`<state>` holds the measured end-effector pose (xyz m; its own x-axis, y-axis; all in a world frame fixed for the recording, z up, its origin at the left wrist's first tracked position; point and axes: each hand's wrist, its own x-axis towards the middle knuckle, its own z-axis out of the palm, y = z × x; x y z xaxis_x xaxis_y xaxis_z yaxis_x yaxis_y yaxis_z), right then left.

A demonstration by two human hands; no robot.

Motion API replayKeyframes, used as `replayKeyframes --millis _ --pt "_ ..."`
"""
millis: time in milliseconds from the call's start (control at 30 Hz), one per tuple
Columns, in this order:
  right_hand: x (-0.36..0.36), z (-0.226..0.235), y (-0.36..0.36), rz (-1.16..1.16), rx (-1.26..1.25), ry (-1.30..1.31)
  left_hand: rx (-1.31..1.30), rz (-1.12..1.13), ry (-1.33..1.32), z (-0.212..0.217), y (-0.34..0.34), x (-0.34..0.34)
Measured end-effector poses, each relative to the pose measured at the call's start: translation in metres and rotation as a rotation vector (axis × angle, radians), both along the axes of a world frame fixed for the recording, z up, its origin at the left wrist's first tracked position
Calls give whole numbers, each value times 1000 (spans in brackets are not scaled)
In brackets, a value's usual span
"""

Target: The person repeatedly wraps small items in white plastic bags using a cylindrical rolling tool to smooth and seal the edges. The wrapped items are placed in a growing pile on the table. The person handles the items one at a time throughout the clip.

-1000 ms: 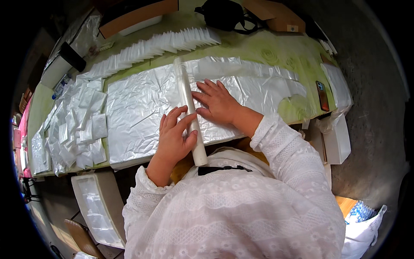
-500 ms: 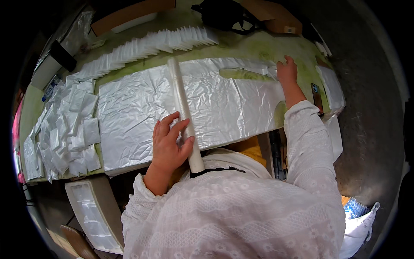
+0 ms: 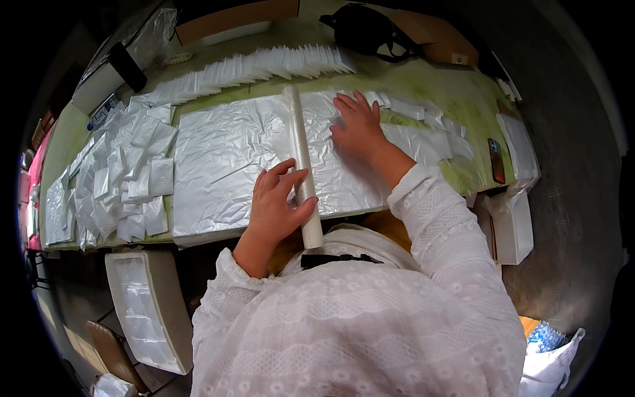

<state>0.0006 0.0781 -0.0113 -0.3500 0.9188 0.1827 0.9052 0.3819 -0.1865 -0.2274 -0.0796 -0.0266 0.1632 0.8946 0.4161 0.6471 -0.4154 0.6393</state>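
Observation:
A stack of thin white plastic bags point(image 3: 228, 149), crinkled and shiny, lies flat across the table, with its handle-like strips point(image 3: 410, 109) at the right end. A long, pale tube point(image 3: 301, 142) rests crosswise on the bags, its near end past the table edge by my waist. My left hand point(image 3: 278, 202) is beside the tube's near half, thumb and fingers apart, fingertips touching or just over it. My right hand point(image 3: 362, 132) lies spread on the bags right of the tube, palm down and holding nothing.
Folded white packets point(image 3: 122, 175) are heaped at the left; a long row of them point(image 3: 245, 73) stands behind the bags. A phone point(image 3: 496, 161) lies at the right. Cardboard boxes point(image 3: 433, 36) and a black bag point(image 3: 367, 30) sit at the back. A white bin point(image 3: 149, 311) stands below left.
My right hand has come left from the bags' right end to beside the tube. The right-end strips have loosened and shifted. My left hand stays by the tube. The whole view has shifted slightly.

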Motion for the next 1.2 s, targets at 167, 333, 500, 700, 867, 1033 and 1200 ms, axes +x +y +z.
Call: replayKeyframes --millis 167,333,500,700,867,1033,1200 --pt "-36 6 -100 616 -31 414 133 38 -292 -6 0 -2" --pt "-57 -13 -136 633 -197 571 106 -244 -23 38 16 1" --pt "-35 9 -150 782 26 604 -187 -155 289 37 9 -24" --pt "26 2 -187 540 6 770 262 394 127 40 -29 -101" --pt "29 -3 -189 587 -26 806 -1 413 344 53 -32 -102" --pt "32 -10 -191 598 -32 812 -233 513 529 17 -4 -125" --pt "44 -9 -196 524 -63 836 -456 743 654 27 28 -147"
